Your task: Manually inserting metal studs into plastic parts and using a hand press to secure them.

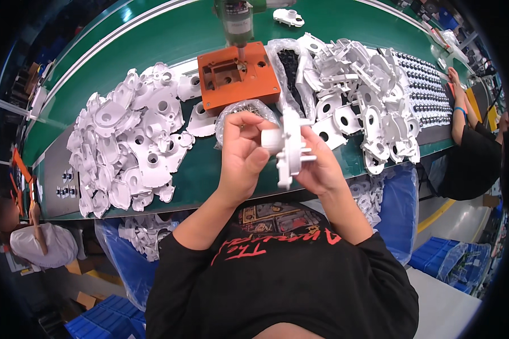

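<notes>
One white plastic part is held up between the left grip and the right grip, over the near edge of the green surface. The right grip is clamped on its flat body from the right, the fingers partly hidden behind it. The left grip is curled at the round collar on the part's left side, thumb and fingers bent around its end; whether they pinch it or only brush it, I cannot tell.

The part is turned edge-on, its long axis running away from the wearer's body, across the gap between the grips. Its collar points toward the left grip, its short pegs toward the right one.

The orange block with the recessed top lies straight beyond the left grip, so that hand is nearer to it; from the right grip it lies beyond and to the left. A grey-and-green driver hangs over the block, farther out still. A clear bag sits between the left grip and the block, and a bag of black pieces lies beyond the right grip. White parts are heaped to the left of the left grip and beyond the right grip, to its right
</notes>
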`<state>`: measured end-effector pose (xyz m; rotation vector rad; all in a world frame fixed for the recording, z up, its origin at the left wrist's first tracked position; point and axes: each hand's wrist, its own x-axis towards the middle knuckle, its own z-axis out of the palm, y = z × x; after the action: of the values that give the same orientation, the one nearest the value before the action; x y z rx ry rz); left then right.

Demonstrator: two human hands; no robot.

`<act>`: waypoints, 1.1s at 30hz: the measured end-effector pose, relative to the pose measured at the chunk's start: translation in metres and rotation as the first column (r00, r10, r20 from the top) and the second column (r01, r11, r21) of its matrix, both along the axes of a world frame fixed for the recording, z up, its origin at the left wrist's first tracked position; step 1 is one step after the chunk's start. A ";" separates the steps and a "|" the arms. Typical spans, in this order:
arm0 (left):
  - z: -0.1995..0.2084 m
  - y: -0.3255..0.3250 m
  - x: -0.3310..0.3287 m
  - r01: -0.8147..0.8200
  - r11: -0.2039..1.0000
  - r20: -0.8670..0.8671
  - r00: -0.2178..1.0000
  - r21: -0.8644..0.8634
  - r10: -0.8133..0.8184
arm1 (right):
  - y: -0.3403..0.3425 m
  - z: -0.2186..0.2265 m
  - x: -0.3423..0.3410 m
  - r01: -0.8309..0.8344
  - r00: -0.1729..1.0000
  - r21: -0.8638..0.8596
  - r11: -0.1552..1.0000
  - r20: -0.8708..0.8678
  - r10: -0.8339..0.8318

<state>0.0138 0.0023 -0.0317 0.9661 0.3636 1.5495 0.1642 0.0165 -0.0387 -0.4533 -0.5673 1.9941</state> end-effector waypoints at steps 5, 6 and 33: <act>-0.002 -0.007 0.003 -0.123 0.976 -0.228 0.960 0.179 0.162 | 0.006 -0.002 0.001 -0.057 0.991 0.068 0.996 -0.117 0.064; -0.002 -0.014 0.003 -0.125 0.980 -0.277 0.946 0.157 0.165 | 0.002 -0.002 -0.003 -0.028 0.997 0.109 0.994 -0.062 0.035; -0.028 0.137 -0.082 -0.007 0.725 -0.694 -0.295 0.689 0.657 | 0.177 -0.067 0.001 -0.686 -0.380 0.595 0.419 0.199 -0.903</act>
<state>-0.0677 0.1390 -0.0598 2.6841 1.6934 0.8981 0.1647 0.1931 -0.1057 -1.4343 -2.2799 -0.4451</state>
